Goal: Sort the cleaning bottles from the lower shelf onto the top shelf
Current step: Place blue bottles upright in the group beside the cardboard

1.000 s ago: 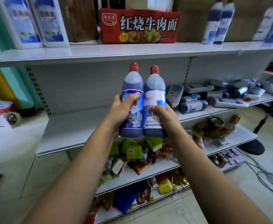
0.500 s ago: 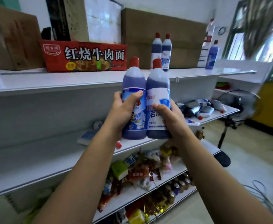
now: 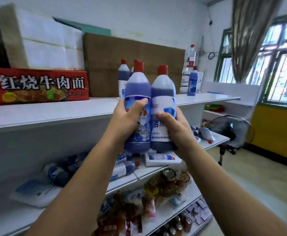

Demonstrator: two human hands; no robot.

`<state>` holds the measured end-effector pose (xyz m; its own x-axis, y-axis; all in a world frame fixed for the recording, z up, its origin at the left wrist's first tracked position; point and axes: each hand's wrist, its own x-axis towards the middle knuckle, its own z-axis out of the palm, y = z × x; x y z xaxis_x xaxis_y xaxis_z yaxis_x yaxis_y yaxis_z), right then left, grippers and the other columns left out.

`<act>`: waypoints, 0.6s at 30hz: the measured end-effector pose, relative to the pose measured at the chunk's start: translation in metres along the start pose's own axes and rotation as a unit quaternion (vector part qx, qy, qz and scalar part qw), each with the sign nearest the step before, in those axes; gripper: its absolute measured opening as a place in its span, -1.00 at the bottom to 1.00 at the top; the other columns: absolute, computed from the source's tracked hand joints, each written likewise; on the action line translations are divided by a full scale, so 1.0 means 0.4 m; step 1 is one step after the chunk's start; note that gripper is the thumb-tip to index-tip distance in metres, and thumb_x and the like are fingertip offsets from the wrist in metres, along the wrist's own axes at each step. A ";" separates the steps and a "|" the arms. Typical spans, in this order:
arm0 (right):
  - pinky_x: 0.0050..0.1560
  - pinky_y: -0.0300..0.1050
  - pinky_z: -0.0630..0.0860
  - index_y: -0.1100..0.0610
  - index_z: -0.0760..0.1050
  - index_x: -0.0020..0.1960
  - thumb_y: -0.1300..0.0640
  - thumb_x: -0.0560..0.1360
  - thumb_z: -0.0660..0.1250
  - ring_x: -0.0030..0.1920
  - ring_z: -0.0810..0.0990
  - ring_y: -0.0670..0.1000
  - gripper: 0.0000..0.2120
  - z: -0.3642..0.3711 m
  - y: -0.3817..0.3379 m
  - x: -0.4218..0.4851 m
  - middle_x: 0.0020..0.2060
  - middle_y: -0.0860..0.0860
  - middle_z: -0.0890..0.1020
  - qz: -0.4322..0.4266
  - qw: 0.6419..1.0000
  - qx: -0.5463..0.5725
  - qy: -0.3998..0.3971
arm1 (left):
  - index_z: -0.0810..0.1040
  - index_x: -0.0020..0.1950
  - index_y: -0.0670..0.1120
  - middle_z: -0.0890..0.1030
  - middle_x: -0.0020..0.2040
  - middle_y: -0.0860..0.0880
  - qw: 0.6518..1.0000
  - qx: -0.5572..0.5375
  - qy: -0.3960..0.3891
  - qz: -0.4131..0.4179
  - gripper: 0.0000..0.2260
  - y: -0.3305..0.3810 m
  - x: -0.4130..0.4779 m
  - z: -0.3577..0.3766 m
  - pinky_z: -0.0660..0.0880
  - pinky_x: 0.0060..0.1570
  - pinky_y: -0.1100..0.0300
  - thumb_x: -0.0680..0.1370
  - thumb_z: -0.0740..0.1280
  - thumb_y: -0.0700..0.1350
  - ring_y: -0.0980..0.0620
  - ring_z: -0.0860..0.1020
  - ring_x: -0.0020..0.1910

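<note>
- Our two bare forearms rose from the bottom edge and drew together toward the middle of the view.
- Our left hand point(image 3: 125, 120) gripped the left bottle point(image 3: 137, 89) from its left side. The thumb lay across the front label and the fingers were hidden behind.
- Our right hand point(image 3: 175, 128) gripped the right bottle point(image 3: 164, 92) from its right side, with the thumb on the label and the palm cupping the lower body.
- Both bottles stood upright and touched side by side, red caps up and blue liquid inside.
- We held the pair in the air in front of the top shelf point(image 3: 54, 113). Their bases hung below its front edge and their caps reached above it, and neither rested on it.
- Below the hands, the lower shelf point(image 3: 219, 139) carried more bottles point(image 3: 122, 167) lying on their sides, beside a flat white pack point(image 3: 163, 158).
- Snacks point(image 3: 156, 193) crowded the shelves under that.
- On the top shelf, a red noodle box point(image 3: 37, 86) sat to the left.
- Two standing bottles point(image 3: 123, 77) were just behind the held pair and partly hidden by it.
- A lone bottle point(image 3: 193, 82) stood well apart to the right, near the shelf's far end.
- Cardboard point(image 3: 113, 57) leaned behind the standing bottles.
- Farthest off were a fan point(image 3: 231, 133), a curtain point(image 3: 251, 31) and a window point(image 3: 282, 65).
</note>
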<state>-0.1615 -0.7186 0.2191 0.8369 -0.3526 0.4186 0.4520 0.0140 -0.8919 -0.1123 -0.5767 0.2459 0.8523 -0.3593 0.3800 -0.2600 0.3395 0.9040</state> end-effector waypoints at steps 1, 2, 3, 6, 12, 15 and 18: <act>0.06 0.18 0.64 0.12 0.41 0.24 0.06 0.36 0.42 0.07 0.66 0.22 -0.52 -0.022 -0.003 0.030 0.13 0.25 0.62 -0.006 1.000 -0.004 -0.001 | 0.53 0.22 -0.10 0.72 0.00 -0.14 1.000 0.004 0.001 0.006 -0.74 -0.005 0.028 0.021 0.66 -0.13 0.03 0.58 0.38 -0.03 -0.07 0.72 -0.09; 0.05 0.17 0.65 0.13 0.41 0.24 0.05 0.36 0.42 0.06 0.66 0.22 -0.52 -0.042 -0.004 0.062 0.13 0.26 0.62 -0.013 1.000 -0.009 0.000 | 0.53 0.21 -0.09 0.72 -0.01 -0.12 1.000 0.006 0.002 0.011 -0.75 -0.011 0.057 0.041 0.65 -0.18 0.08 0.58 0.38 -0.02 -0.04 0.72 -0.12; 0.04 0.17 0.65 0.14 0.41 0.25 0.04 0.36 0.43 0.07 0.67 0.23 -0.50 -0.062 -0.004 0.096 0.14 0.27 0.62 -0.020 1.000 -0.014 -0.001 | 0.52 0.21 -0.09 0.71 -0.02 -0.12 1.000 0.011 0.002 0.014 -0.74 -0.016 0.087 0.060 0.64 -0.21 0.10 0.58 0.38 -0.01 -0.03 0.72 -0.13; 0.06 0.18 0.65 0.15 0.39 0.30 -0.04 0.28 0.49 0.10 0.67 0.24 -0.34 -0.119 0.008 0.203 0.15 0.25 0.62 -0.041 0.999 -0.022 -0.008 | 0.51 0.24 -0.08 0.71 0.00 -0.14 0.999 0.019 -0.005 0.033 -0.70 -0.047 0.188 0.106 0.64 -0.18 0.06 0.57 0.38 0.02 -0.07 0.72 -0.10; 0.08 0.19 0.64 0.19 0.38 0.34 -0.13 0.20 0.53 0.10 0.67 0.22 -0.19 -0.200 0.051 0.424 0.15 0.22 0.63 -0.063 0.997 -0.032 -0.016 | 0.52 0.27 -0.08 0.72 0.01 -0.09 0.996 0.067 0.001 0.066 -0.60 -0.105 0.394 0.164 0.65 -0.06 -0.01 0.54 0.39 0.12 -0.06 0.73 -0.07; 0.09 0.19 0.64 0.17 0.36 0.34 -0.10 0.26 0.54 0.09 0.69 0.16 -0.23 -0.227 0.072 0.527 0.15 0.18 0.64 -0.055 0.997 -0.048 -0.018 | 0.49 0.29 -0.03 0.71 0.04 -0.06 0.992 0.096 0.029 0.071 -0.50 -0.131 0.483 0.183 0.66 0.02 -0.09 0.46 0.41 0.22 -0.05 0.72 -0.05; 0.10 0.18 0.64 0.15 0.32 0.36 -0.10 0.33 0.55 0.10 0.68 0.14 -0.26 -0.249 0.095 0.619 0.18 0.16 0.62 -0.043 0.997 -0.059 -0.033 | 0.49 0.27 0.00 0.69 0.07 -0.04 0.990 0.113 0.053 0.067 -0.58 -0.160 0.561 0.192 0.64 0.06 -0.11 0.51 0.44 0.16 -0.04 0.71 0.00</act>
<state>0.0323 -0.8985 0.2719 0.8170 -0.2850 0.5012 0.4866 -0.1254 -0.8646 0.0609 -0.7457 0.2884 0.8437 -0.2264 0.4867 -0.4578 0.1700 0.8727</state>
